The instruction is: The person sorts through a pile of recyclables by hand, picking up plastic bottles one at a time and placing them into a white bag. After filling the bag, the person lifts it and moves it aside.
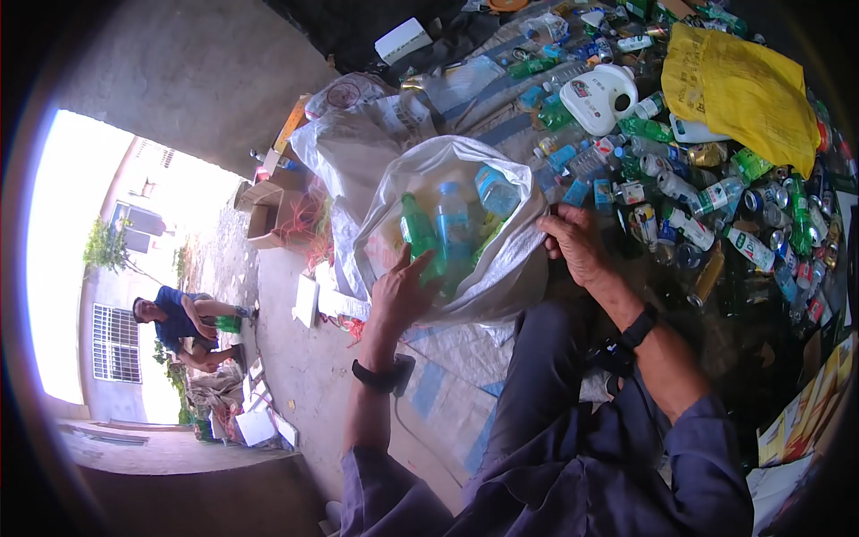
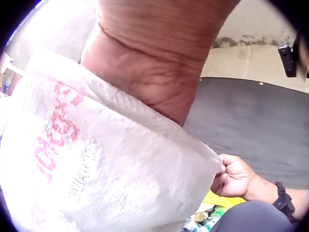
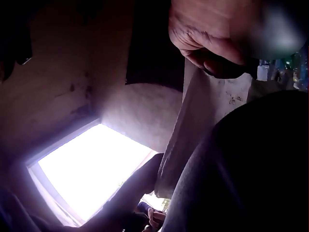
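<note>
White sack (image 1: pixel 501 300) stands in front of the knee (image 1: pixel 548 345), bottles (image 1: pixel 454 231) inside; best hold the rim (image 1: pixel 461 144) wide and taut so it doesn't fold over the left hand (image 1: pixel 401 291). Right hand (image 1: pixel 577 246) pinches the rim, fingers closed; left's fingers look part-extended by the green bottle (image 1: pixel 414 222), can't tell if gripping.

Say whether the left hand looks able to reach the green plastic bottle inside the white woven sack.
Probably yes: the left hand is right at the bottle, and the sack gapes open, its rim gripped by the right hand.
</note>
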The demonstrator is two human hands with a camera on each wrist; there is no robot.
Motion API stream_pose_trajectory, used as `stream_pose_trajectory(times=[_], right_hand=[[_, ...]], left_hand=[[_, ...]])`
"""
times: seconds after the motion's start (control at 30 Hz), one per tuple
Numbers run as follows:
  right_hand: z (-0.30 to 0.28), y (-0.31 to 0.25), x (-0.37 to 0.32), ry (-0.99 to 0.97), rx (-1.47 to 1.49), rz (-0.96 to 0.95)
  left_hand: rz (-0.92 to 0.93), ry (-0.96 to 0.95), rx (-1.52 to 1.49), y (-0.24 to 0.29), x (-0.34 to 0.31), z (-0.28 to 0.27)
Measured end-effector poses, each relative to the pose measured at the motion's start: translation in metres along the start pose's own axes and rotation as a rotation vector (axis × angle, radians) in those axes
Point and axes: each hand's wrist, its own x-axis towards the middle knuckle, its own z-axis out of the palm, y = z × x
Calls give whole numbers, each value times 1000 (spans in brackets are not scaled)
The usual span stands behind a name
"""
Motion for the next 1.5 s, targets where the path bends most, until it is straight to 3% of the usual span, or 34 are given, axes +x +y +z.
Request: stream_pose_trajectory(times=[0.2, 0.27, 0.3, 0.33, 0.4, 0.47, 0.57, 0.63, 0.67, 0.73, 0.8, 0.93, 1.1, 1.17, 1.27, 1.33, 1.4, 1.43, 1.5], right_hand=[[-5, -1, -2, 29, -39, 9], [-4, -3, -4, 41, -40, 12], [-4, -4, -5, 54, -41, 19], [-6, -2, -4, 56, -41, 18], [-10, 3, -3, 51, -55, 30], [-11, 0, -5, 53, -50, 40], [-13, 1, -8, 52, -38, 58], [-14, -1, -9, 51, -33, 59], [-15, -2, -11, 37, -31, 60], [-16, -4, -12, 25, -29, 62], [-17, -4, -14, 10, -34, 52], [-16, -6, -15, -8, -61, 28], [-15, -7, -16, 3, -11, 61], [-17, -3, -15, 1, -8, 59], [-17, -2, -14, -14, -12, 46], [-16, -3, -16, -19, -21, 44], [-13, -6, -17, -5, -8, 57], [-12, -5, -17, -4, -10, 53], [-12, -3, -16, 4, -11, 58]], left_hand=[[77, 69, -61, -21, 16, 4], [-2, 44, -124, -19, 32, -13], [-56, 140, 0, -14, 38, -18], [100, 246, 36, -24, 48, -22], [81, 381, 270, -37, 66, -22], [-56, 353, 342, -53, 81, -20], [-70, 334, 274, -70, 92, -25], [-323, 22, 197, -73, 99, -32], [-321, 20, 198, -80, 102, -29], [-195, 130, 382, -105, 110, -15], [-184, 276, 443, -110, 115, -27], [-331, 404, 423, -139, 133, -60], [-308, 445, 302, -144, 131, -48], [-85, 655, 288, -129, 123, -43], [63, 660, 194, -64, 101, -51], [339, 564, 180, -38, 102, -45], [447, 270, 42, -22, 112, -33], [450, 274, 41, -14, 119, -28], [324, -105, -194, -3, 138, -20]])
